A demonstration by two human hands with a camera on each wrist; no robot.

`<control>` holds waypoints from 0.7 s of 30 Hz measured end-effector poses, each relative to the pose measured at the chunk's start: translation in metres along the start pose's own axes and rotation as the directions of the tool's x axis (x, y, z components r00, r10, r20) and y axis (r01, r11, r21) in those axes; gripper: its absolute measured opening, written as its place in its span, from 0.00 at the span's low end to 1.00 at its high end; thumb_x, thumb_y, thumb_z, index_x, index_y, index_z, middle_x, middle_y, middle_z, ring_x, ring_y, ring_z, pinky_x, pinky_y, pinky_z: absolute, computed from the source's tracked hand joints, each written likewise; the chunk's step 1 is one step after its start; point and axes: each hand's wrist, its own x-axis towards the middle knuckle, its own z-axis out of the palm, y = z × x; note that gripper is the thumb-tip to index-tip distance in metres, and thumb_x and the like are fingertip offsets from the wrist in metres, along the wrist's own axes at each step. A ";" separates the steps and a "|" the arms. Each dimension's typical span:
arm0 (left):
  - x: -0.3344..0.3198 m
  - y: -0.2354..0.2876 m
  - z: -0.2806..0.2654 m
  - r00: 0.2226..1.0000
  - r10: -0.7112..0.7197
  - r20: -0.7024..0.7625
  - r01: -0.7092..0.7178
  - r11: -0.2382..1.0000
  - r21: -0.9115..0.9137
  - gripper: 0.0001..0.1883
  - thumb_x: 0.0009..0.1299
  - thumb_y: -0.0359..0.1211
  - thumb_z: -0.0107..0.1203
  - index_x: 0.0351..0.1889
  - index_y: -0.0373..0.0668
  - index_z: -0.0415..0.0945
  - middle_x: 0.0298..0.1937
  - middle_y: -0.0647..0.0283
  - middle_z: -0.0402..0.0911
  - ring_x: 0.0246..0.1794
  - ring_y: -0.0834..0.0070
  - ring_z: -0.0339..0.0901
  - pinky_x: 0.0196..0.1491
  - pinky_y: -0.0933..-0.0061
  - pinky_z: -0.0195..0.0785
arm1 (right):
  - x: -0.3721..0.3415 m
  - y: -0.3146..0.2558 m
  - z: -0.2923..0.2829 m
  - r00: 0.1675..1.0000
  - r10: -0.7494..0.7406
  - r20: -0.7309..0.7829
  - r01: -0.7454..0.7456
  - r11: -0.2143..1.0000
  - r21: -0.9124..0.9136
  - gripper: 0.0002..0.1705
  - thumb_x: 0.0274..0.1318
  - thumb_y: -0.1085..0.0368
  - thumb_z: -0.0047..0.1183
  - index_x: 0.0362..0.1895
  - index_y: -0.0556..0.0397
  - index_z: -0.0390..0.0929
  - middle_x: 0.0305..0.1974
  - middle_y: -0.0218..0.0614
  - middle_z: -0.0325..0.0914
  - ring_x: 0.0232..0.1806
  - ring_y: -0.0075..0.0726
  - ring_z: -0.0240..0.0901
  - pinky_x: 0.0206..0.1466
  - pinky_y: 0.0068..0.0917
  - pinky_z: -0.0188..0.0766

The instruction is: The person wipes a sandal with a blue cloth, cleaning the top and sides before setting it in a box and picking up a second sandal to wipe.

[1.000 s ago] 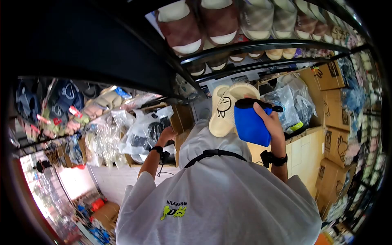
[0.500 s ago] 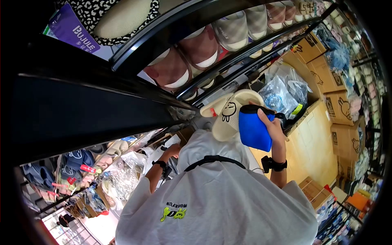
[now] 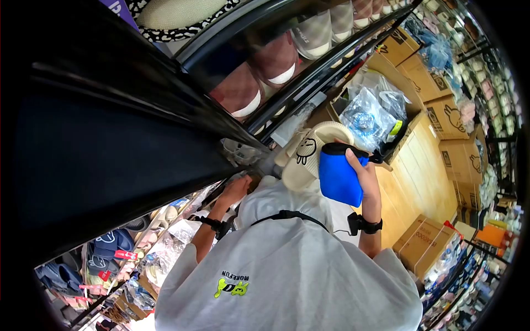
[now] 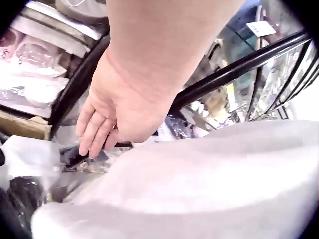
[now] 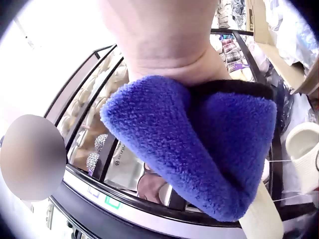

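Observation:
My right hand [image 3: 368, 175] grips a blue cleaning mitt [image 3: 339, 179] near its black cuff, thumb across the smooth face. In the right wrist view the mitt [image 5: 159, 134] shows its plush side and hangs folded, hiding the fingers. Just beyond it are cream slippers: the front slipper [image 3: 307, 157] bears a black rabbit drawing, the other [image 3: 282, 160] is mostly behind it. I cannot tell whether the right fingers also hold the slippers. Low beside the black shelf post, my left hand [image 3: 237, 189] hangs with relaxed fingers and holds nothing; the left wrist view shows this hand [image 4: 114, 109] too.
A black shelf frame [image 3: 210, 107] rises close on the left and front, with plaid slippers [image 3: 237, 91] on its tier. An open carton [image 3: 417, 129] of bagged goods stands ahead on the right. Stacked cartons [image 3: 450, 118] and a taped carton [image 3: 425, 243] lie farther right.
The view has turned, so the shelf post now fills more of the left side and the open carton sits farther up. The mitt and slippers stay in front of the body; the left hand stays free.

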 end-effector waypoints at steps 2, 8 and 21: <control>0.003 0.032 -0.016 0.993 0.115 -0.007 -0.115 0.983 -0.141 0.15 0.87 0.39 0.48 0.60 0.40 0.80 0.49 0.50 0.90 0.51 0.53 0.88 0.56 0.56 0.79 | -0.009 -0.001 0.004 1.000 0.002 -0.012 -0.002 1.000 0.011 0.25 0.78 0.58 0.61 0.71 0.56 0.82 0.58 0.38 0.88 0.54 0.28 0.85 0.61 0.30 0.81; -0.004 0.112 -0.060 0.934 0.358 -0.017 -0.299 0.751 -0.589 0.22 0.87 0.42 0.53 0.69 0.35 0.76 0.56 0.53 0.89 0.58 0.65 0.85 0.64 0.63 0.75 | -0.027 -0.005 0.024 0.998 0.051 0.019 -0.052 0.998 0.021 0.25 0.79 0.57 0.60 0.71 0.55 0.82 0.60 0.36 0.87 0.56 0.27 0.84 0.62 0.29 0.80; -0.019 0.177 -0.093 0.922 0.386 0.041 -0.257 0.687 -0.680 0.22 0.76 0.31 0.64 0.67 0.33 0.79 0.60 0.62 0.85 0.59 0.78 0.80 0.61 0.71 0.75 | -0.051 -0.014 0.052 1.000 -0.025 0.015 0.024 0.997 0.071 0.27 0.79 0.53 0.60 0.71 0.56 0.83 0.60 0.35 0.88 0.57 0.26 0.83 0.63 0.30 0.79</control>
